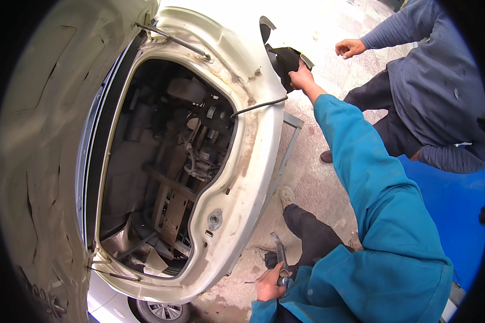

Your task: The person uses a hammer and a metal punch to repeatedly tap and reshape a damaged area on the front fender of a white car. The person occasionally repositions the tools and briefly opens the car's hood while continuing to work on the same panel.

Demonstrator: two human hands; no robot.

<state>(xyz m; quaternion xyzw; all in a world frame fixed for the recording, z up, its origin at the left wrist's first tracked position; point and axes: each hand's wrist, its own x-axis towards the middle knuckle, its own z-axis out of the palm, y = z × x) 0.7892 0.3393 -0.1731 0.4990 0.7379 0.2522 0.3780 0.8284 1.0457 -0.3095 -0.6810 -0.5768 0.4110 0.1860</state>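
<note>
My right arm, in a teal sleeve, reaches far forward. My right hand (303, 78) is closed on the edge of a black curved piece (286, 65) at the far rear corner of a pale car body (242, 177). Low in the view and close to me, my left hand (270, 282) is wrapped round a long grey metal tool (279, 252) with a flat, narrow far end. Its exact kind is unclear. Left of my hands lies the open rear of the car body, with its lid (43, 156) raised.
Mechanical parts (199, 156) lie inside the dark opening. A metal stand (291, 129) supports the body. A co-worker in dark clothes (436, 91) stands at right, one hand (350, 48) held out. A blue surface (447, 204) lies at right, a car wheel (163, 310) at the bottom.
</note>
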